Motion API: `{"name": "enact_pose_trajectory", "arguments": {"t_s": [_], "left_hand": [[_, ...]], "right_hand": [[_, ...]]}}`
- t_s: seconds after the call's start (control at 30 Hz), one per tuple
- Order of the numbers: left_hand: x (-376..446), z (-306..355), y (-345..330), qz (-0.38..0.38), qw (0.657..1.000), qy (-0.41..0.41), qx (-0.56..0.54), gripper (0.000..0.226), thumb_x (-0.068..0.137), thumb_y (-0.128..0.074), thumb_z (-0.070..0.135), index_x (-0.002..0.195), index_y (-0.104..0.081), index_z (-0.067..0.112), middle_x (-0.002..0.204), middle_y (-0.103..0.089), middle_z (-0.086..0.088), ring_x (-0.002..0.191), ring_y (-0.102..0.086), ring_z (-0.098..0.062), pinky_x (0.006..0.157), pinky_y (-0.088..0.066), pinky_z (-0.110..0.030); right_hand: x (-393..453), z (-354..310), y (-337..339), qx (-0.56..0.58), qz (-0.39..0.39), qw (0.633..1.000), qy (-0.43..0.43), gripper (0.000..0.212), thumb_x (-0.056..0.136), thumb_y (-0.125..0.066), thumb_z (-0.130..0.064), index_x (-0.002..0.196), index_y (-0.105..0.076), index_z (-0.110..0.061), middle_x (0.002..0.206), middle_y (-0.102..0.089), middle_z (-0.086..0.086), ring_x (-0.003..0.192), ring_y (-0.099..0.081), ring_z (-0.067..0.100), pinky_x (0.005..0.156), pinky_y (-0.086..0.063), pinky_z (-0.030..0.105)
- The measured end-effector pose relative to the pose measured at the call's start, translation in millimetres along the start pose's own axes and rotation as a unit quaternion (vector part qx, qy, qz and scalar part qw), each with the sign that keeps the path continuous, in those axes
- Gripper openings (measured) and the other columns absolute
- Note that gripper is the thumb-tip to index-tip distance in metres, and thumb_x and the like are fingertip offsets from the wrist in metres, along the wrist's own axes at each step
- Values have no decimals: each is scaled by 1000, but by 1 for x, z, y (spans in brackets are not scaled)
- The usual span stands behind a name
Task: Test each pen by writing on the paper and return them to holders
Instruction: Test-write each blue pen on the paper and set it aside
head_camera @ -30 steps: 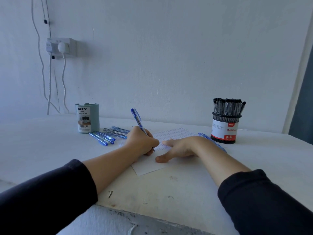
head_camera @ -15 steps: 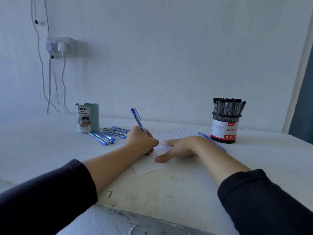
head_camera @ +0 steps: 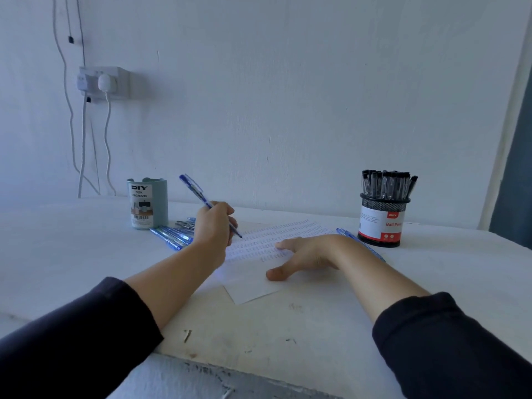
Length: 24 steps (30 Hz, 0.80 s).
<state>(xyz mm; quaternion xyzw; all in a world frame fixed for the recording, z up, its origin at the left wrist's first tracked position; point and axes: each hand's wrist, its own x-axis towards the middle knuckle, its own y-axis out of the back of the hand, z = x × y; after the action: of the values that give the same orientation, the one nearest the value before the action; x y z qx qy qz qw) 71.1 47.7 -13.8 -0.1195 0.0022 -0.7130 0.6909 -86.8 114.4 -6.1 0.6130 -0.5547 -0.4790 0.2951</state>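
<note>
Pen (head_camera: 201, 197), light, stiff and slick, is being pinched low on its barrel by the left hand (head_camera: 214, 226), while the flat right hand (head_camera: 305, 254) is pressing the thin paper (head_camera: 253, 289).

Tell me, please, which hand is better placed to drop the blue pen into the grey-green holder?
Left. The left hand already grips the blue pen, and the grey-green holder stands on its side. The right hand presses the paper.
</note>
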Motion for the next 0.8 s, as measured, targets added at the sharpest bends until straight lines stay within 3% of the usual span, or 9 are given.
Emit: {"name": "enact_pose_trajectory", "arguments": {"t_s": [0.13, 0.3, 0.57, 0.63, 0.73, 0.8], "left_hand": [[-1, 0, -1, 3, 998, -36, 45, 5, 97, -42, 13, 101, -42, 11, 66, -43, -6, 51, -36, -15, 45, -28, -25], [-3, 0, -2, -7, 998, -34, 44, 14, 102, -34, 29, 109, -39, 18, 60, -43, -7, 49, -35, -17, 45, -27, -25], [1, 0, 1, -18, 999, -35, 12, 11, 98, -42, 14, 104, -50, 10, 57, -44, -7, 46, -36, -16, 47, -30, -27], [2, 0, 2, -28, 999, -28, 12, 10, 97, -44, 13, 103, -50, 9, 58, -45, -8, 47, -37, -16, 48, -31, -27], [2, -2, 2, -41, 999, -18, 18, 9, 98, -45, 13, 103, -51, 8, 57, -46, -8, 47, -39, -17, 49, -32, -27], [1, -3, 1, -46, 999, -15, 24, 8, 97, -46, 13, 101, -52, 8, 56, -47, -8, 47, -39, -18, 49, -32, -27]], "right_hand": [[0, -2, 1, 6, 3, 1000, 6, 86, 80, -61, -59, 150, -21, -30, 158, -15, -6, 145, -15, 19, 114, -17, 39], [3, -2, 1, 11, 36, 999, 16, 66, 81, -62, -56, 138, -40, -32, 149, -28, -2, 136, -28, 21, 109, -25, 38], [9, 2, 1, 27, 99, 994, 31, 32, 86, -61, -45, 112, -59, -26, 124, -50, -2, 123, -43, 21, 102, -35, 35], [10, 6, 5, -11, 144, 989, 2, 25, 89, -56, -29, 112, -60, -20, 124, -52, 2, 125, -40, 25, 100, -35, 37], [5, 21, 14, -116, 177, 973, -88, 35, 86, -45, -19, 120, -51, -18, 133, -44, 6, 129, -33, 30, 105, -31, 42], [7, 35, 18, -127, 168, 969, -130, 23, 81, -42, -17, 103, -49, -20, 127, -49, 7, 116, -42, 29, 101, -36, 41]]}}
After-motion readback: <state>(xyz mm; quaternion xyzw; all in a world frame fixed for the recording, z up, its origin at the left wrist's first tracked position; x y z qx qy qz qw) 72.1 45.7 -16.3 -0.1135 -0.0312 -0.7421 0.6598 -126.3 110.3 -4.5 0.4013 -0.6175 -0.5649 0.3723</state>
